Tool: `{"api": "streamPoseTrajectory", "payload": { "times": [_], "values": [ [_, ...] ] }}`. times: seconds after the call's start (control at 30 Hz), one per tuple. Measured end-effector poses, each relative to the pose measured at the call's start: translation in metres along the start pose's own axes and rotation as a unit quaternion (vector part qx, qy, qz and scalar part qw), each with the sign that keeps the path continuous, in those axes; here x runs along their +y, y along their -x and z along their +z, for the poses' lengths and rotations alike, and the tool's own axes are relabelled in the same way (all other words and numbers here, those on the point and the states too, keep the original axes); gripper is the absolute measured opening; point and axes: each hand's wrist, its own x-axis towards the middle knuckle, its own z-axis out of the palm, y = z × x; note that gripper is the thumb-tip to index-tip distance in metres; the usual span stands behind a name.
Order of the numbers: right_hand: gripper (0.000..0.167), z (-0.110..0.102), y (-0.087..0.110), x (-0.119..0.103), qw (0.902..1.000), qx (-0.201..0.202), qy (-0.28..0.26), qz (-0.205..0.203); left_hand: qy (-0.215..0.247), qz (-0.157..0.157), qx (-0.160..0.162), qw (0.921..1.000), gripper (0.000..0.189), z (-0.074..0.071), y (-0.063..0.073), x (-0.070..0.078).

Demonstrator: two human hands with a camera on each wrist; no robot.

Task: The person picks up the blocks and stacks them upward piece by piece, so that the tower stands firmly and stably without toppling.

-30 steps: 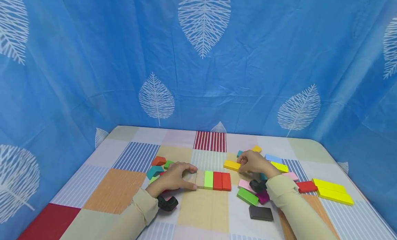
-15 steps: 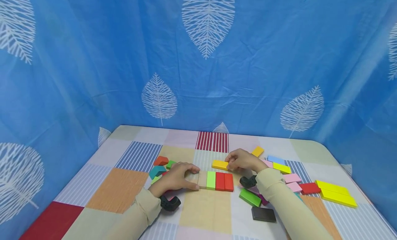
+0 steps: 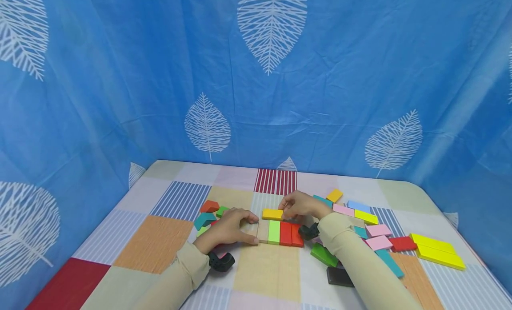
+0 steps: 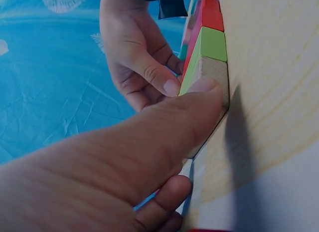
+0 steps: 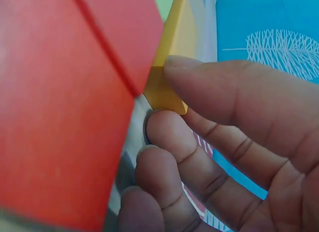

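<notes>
With thumb and fingers of my right hand (image 3: 300,204) I pinch the right end of the yellow block (image 3: 272,214), which is just beyond the far side of the short block row. From it, the light-green block (image 3: 274,232) is at six o'clock, two red blocks (image 3: 286,234) at four to five. Toward seven, my left hand (image 3: 232,226) holds the row's plain wooden end (image 4: 214,68), thumb on the near side. The black block (image 3: 340,276) lies farther, between four and five; the teal block (image 3: 204,219) is at nine.

Right hand (image 5: 227,142) pinches yellow block (image 5: 172,47) (red blocks (image 5: 65,102) beside).
</notes>
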Motion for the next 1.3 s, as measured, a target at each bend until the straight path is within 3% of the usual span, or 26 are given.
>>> {"api": "streamPoseTrajectory", "payload": {
  "times": [0.4, 1.03, 1.17, 1.3],
  "values": [
    [0.017, 0.004, -0.003, -0.003, 0.9997, -0.020, 0.000, -0.015, -0.002, -0.020, -0.005, 0.9998, 0.052, 0.002, -0.001, 0.001],
    [0.017, 0.003, -0.003, 0.003, 0.9993, -0.029, -0.015, -0.017, -0.008, -0.020, -0.005, 0.9997, 0.057, 0.002, -0.001, 0.000],
    [0.021, -0.001, 0.004, 0.006, 0.9987, -0.033, -0.021, -0.033, -0.011, -0.016, -0.004, 0.9998, 0.057, 0.002, -0.001, 0.001],
    [0.025, -0.011, 0.020, 0.010, 0.9961, -0.030, -0.032, -0.077, -0.008, -0.014, -0.003, 0.9999, 0.060, 0.002, 0.000, 0.001]
  ]
}}
